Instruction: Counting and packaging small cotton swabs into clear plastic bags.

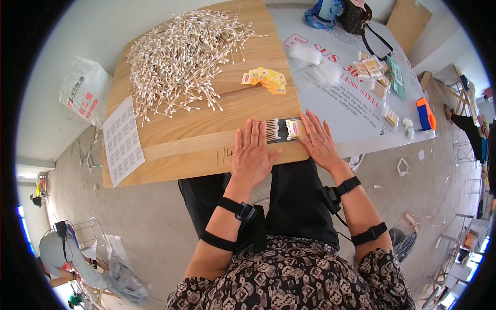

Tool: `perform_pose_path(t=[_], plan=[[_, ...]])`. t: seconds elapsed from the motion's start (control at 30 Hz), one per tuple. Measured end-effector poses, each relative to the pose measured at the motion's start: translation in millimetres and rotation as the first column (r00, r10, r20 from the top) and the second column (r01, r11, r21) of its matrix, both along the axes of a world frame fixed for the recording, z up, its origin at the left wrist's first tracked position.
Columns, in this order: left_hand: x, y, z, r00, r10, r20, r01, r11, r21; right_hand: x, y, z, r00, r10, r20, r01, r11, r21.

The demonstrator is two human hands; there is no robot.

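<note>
My left hand [253, 150] lies flat near the front edge of the wooden board [186, 126], fingers stretched out. Beside its fingers is a row of cotton swabs [272, 130] on a dark strip [282, 131]; part of the row is hidden under the hand. My right hand [319, 139] is also flat, its fingers straight and slightly apart, along the right side of a small pack of cotton swabs [295, 129] with a yellow-and-red label. A short gap separates that pack from the loose row. Neither hand grips anything.
A large heap of loose cotton swabs [181, 57] covers the board's far left. Yellow label cards [266, 79] lie farther back. At left is a printed sheet [123, 140]. On the grey table are packed swabs [391, 115], an orange-and-blue tape dispenser [425, 114] and bags [324, 13].
</note>
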State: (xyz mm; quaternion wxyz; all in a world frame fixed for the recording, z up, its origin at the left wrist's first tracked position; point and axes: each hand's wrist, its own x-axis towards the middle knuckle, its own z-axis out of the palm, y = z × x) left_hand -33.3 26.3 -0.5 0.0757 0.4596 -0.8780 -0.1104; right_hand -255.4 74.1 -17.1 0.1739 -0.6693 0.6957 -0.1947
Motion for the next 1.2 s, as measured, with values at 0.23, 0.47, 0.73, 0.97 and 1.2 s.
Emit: perform_pose_path(t=[0.23,0.47,0.73,0.97,1.2], plan=[[-19,6,-3,0.996,-0.063,-0.058,0.061,0.997,-0.048,2,0,-1,1.0,-0.019,-0.003,0.019,1.0,0.01],[-49,14,-1,0.995,-0.03,-0.092,0.028,0.999,-0.026,4,0,1,0.998,-0.029,-0.06,0.028,1.0,-0.015],[-50,4,-12,0.882,0.101,-0.461,-0.068,0.994,0.088,-9,-3,-20,0.559,-0.346,0.753,0.57,0.82,-0.046],[-64,-16,-19,0.306,0.41,-0.859,-0.067,0.909,0.411,-5,-26,-23,-0.49,-0.33,0.807,0.357,0.768,0.532],[-84,-11,-21,0.249,0.474,-0.845,-0.065,0.878,0.474,14,-34,-17,-0.32,-0.324,0.89,0.476,0.757,0.447]])
